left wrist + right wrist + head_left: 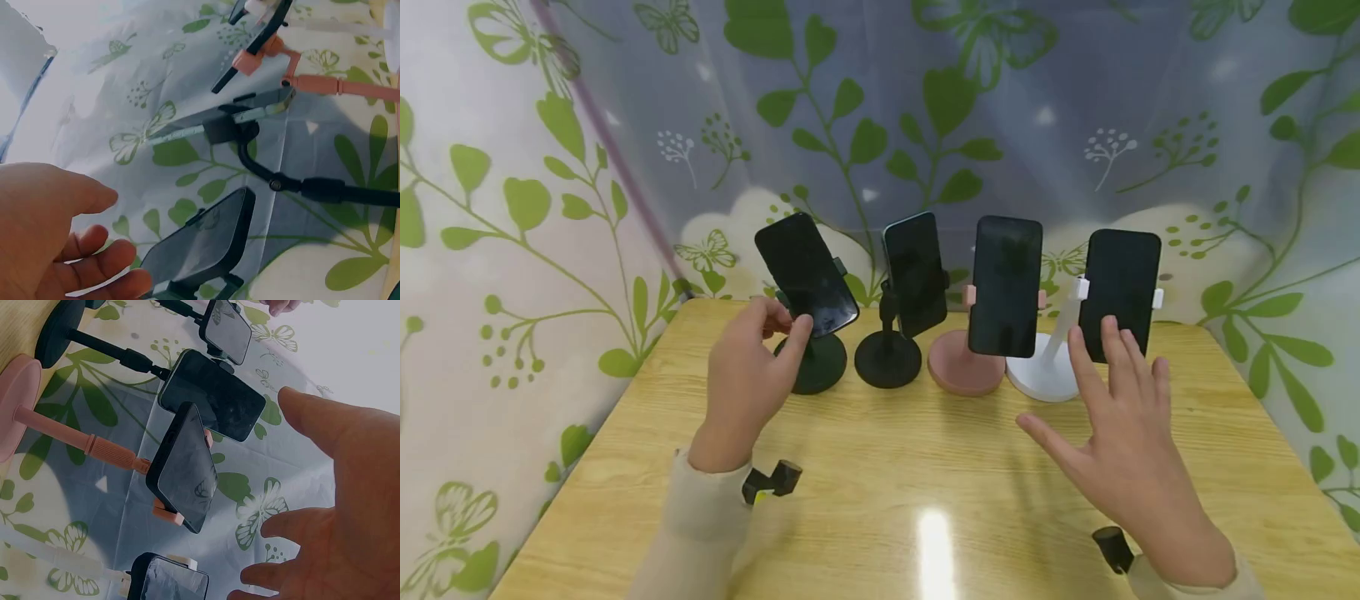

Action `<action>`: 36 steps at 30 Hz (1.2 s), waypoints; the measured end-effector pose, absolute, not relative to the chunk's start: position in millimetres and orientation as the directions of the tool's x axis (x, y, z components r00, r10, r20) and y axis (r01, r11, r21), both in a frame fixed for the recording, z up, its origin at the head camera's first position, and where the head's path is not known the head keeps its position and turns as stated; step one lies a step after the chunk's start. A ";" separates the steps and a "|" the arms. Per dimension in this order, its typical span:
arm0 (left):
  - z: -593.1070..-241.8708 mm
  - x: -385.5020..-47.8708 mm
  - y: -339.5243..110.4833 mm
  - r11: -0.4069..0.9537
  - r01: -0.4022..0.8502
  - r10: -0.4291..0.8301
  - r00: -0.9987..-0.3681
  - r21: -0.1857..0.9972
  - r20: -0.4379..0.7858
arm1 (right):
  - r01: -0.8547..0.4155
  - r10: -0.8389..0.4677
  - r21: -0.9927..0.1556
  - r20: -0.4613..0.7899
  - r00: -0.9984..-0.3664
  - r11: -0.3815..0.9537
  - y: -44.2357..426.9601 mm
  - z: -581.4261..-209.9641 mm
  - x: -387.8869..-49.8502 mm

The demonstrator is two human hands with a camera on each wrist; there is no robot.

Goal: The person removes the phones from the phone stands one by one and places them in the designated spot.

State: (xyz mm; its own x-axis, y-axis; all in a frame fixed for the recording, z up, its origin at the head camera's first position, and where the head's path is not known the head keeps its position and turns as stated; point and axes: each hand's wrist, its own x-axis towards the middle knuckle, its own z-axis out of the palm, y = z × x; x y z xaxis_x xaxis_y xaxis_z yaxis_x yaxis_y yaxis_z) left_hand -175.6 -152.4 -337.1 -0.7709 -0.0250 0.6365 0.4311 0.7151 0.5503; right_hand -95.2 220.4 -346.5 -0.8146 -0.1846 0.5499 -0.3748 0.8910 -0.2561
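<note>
Four dark-screened phones are clamped in stands in a row. The leftmost phone (805,271), tilted sideways, is on a dark green stand (823,367). My left hand (748,375) is beside its lower left edge, fingers loosely bent; the left wrist view shows a gap between that hand (56,237) and the phone (200,240). A second phone (916,271) is on a black stand (887,362), a third (1006,283) on a pink one (966,367). In front of the rightmost phone (1120,287), on a white stand (1041,375), my right hand (1123,433) has its fingers spread, holding nothing.
The stands are near the back edge of a wooden table (865,500). Behind it hangs a leaf-and-butterfly patterned cloth (865,92), which also covers both sides. Small black devices are on the left wrist (771,482) and right wrist (1112,548).
</note>
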 end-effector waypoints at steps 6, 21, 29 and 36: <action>-344.4 -191.9 -162.7 0.616 0.268 -0.083 -0.913 0.741 0.399 | -0.378 -0.194 -0.276 0.519 -0.832 0.883 218.8 -345.5 -96.3; -354.2 -208.7 -171.4 0.442 0.230 0.045 -0.971 0.867 0.235 | -0.303 -0.151 -0.380 0.382 -0.912 0.874 212.5 -344.2 -94.2; -353.9 -209.9 -172.8 0.449 0.208 -0.040 -0.967 0.869 0.252 | -0.306 -0.157 -0.377 0.376 -0.913 0.874 213.3 -343.5 -93.6; -356.1 -211.5 -177.8 0.430 0.199 -0.051 -0.968 0.880 0.244 | -0.327 -0.175 -0.382 0.381 -0.908 0.865 213.6 -343.8 -92.5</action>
State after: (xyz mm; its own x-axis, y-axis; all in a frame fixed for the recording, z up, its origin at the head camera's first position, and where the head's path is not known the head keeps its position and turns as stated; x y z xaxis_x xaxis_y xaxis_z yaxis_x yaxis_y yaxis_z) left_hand -211.5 -177.8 -356.1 -0.9683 -0.0513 0.2444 0.1995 0.4302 0.8804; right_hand -92.5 213.6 -343.8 -0.9078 -0.1748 0.3812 -0.3268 0.8645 -0.3818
